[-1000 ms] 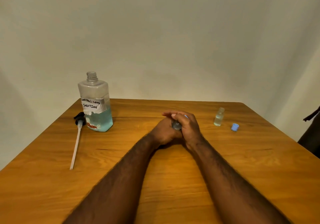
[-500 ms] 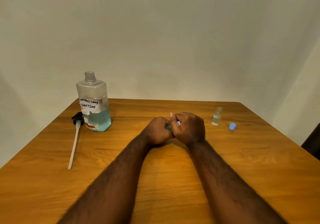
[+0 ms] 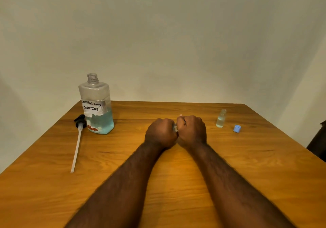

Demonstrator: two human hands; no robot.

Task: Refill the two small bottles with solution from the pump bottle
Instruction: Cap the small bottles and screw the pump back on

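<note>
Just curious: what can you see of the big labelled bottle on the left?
The large clear plastic bottle stands upright on the wooden table. Its threaded neck is open. Blue liquid fills its lower part. A handwritten white label says "Lens Solution". A black pump with white tube lies beside it; no hand touches it.

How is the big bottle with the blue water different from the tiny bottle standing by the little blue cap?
The large clear plastic bottle is far bigger than the small clear bottle. The large bottle holds pale blue liquid; the small bottle's liquid looks nearly colourless. The large bottle wears a handwritten white label; the small bottle has none. Both stand upright and uncapped on the wooden table.
</note>
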